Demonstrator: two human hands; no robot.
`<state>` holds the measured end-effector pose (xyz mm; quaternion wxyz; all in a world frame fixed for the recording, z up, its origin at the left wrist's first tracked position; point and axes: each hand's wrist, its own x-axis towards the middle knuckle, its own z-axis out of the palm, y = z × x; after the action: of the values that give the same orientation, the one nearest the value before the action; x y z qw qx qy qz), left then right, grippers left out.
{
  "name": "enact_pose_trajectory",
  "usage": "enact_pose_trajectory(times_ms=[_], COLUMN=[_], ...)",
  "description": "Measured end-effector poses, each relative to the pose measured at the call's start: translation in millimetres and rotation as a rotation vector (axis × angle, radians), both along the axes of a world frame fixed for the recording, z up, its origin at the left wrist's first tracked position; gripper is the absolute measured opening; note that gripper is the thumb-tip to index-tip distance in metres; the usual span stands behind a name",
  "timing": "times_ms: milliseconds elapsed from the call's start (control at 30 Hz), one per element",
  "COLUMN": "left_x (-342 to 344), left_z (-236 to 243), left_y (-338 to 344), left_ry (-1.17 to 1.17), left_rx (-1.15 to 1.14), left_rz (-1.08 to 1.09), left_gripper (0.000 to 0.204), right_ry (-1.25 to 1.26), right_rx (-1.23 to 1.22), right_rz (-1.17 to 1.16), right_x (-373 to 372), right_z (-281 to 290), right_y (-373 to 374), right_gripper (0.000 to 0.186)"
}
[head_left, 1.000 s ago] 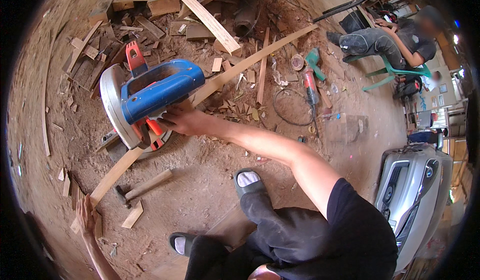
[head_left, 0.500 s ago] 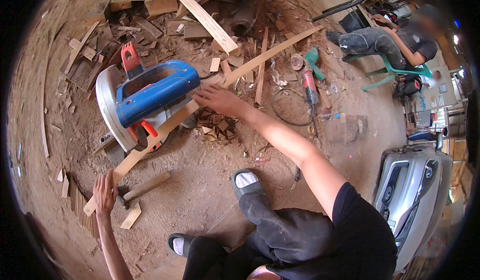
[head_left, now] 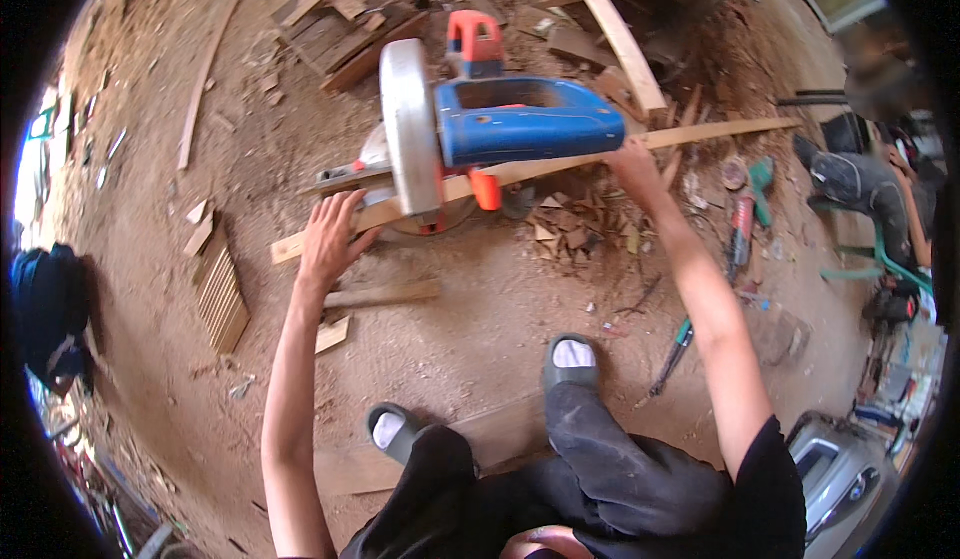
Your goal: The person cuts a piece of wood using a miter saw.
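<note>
Left of the blue saw (head_left: pixel 535 124), the left hand (head_left: pixel 328 239) is resting, fingers spread, on the wooden strip (head_left: pixel 715 133) running beneath it; the right hand's (head_left: pixel 634 169) grip I'm not making out. Slipping, those left fingers could be straying bladeward.

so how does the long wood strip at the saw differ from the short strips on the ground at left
The long strip slants under the blade guard of the saw; the short strips lie on the dirt.
The long strip is a single piece; the short strips sit several together.
The left hand and right hand are at the long strip, not the short strips.
Both look like brownish wood.
</note>
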<state>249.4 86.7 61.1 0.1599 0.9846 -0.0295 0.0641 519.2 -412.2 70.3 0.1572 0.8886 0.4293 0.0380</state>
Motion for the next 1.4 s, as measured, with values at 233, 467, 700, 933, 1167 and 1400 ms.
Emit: enact_pose_trajectory(times_ms=[233, 467, 700, 933, 1167, 1400], left_x=[-37.7, -26.3, -25.6, -25.4, -24.1, -32.1], left_z=[-9.4, -29.5, -25.6, -36.5, -41.4, -49.0], left_y=[30.2, 20.1, 28.2, 39.2, 38.0, 48.7], left_ry=[-0.087, -0.06, -0.006, -0.019, 0.001, -0.003], left_rx=[0.004, -0.072, -0.123, -0.118, -0.143, -0.124], left_rz=[0.189, 0.102, 0.197, 0.205, 0.19, 0.199], left_gripper=[0.072, 0.067, 0.043, 0.042, 0.043, 0.043], right_ry=[-0.076, -0.121, -0.19, -0.184, -0.233, -0.243], right_rx=[0.151, -0.026, 0.135, 0.159, 0.1, 0.084], right_rz=[0.073, 0.059, 0.065, 0.089, 0.1, 0.149], right_x=[14.1, 32.2, 19.3, 18.0, 18.1, 20.4], right_z=[-25.8, -43.4, -27.9, -30.8, -26.3, -14.2], right_y=[-2.0, -43.5, -2.3, 1.8, -2.8, -7.5], right_gripper=[0.05, 0.041, 0.019, 0.017, 0.024, 0.031])
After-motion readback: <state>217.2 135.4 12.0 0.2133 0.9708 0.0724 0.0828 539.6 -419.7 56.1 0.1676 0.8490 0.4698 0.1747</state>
